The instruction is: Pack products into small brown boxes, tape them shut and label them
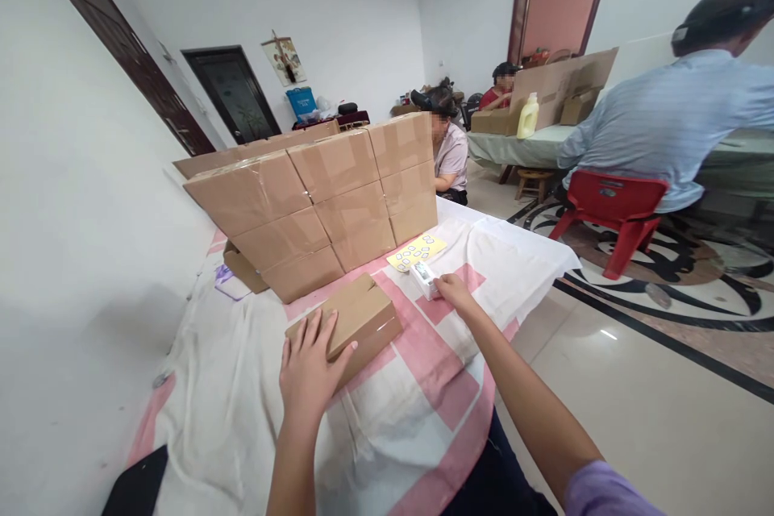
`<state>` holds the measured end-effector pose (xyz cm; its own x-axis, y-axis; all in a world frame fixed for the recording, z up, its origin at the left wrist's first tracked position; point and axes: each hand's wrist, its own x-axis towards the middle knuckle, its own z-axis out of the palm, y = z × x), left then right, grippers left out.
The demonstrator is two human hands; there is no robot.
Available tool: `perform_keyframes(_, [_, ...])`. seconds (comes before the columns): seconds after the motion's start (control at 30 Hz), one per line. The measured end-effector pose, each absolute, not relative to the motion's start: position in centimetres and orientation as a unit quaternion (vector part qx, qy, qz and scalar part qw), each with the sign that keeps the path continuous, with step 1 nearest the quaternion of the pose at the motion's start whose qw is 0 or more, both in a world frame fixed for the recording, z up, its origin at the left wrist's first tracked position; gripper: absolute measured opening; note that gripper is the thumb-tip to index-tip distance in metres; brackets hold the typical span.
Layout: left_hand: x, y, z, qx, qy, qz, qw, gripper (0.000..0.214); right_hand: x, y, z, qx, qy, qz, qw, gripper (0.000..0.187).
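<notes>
My left hand [311, 359] lies with fingers spread over the near left corner of a closed brown cardboard box [363, 314]. To the right of that box, my right hand [453, 290] has its fingers closed at the near edge of a small white box [424, 278] with a dark printed patch on top. The white box rests on or just above the cloth; I cannot tell which. Just behind it lies a yellow sheet [417, 252] printed with several small white outlined shapes.
Stacked cardboard boxes [326, 201] form a wall across the table's far side. A purple-and-white item [230, 284] lies left of it. A dark flat object [136, 484] is at lower left. People sit beyond, one on a red chair [617, 197]. A yellow bottle [528, 117] stands on another table.
</notes>
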<state>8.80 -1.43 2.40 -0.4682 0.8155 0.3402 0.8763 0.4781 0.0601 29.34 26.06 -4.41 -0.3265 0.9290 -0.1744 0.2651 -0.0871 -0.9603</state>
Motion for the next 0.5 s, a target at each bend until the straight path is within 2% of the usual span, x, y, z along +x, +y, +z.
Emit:
perform_keyframes(0.27, [8.8, -1.5, 2.4, -0.495, -0.851, -0.112, 0.135, 0.062, 29.5, 25.2, -6.0, -0.477, -0.606, 0.523, 0.364, 0.025])
perform_keyframes(0.5, [9.0, -1.4, 2.5, -0.494, -0.851, -0.109, 0.138, 0.063, 30.1, 24.6, -6.0, -0.451, -0.603, 0.545, 0.369, 0.023])
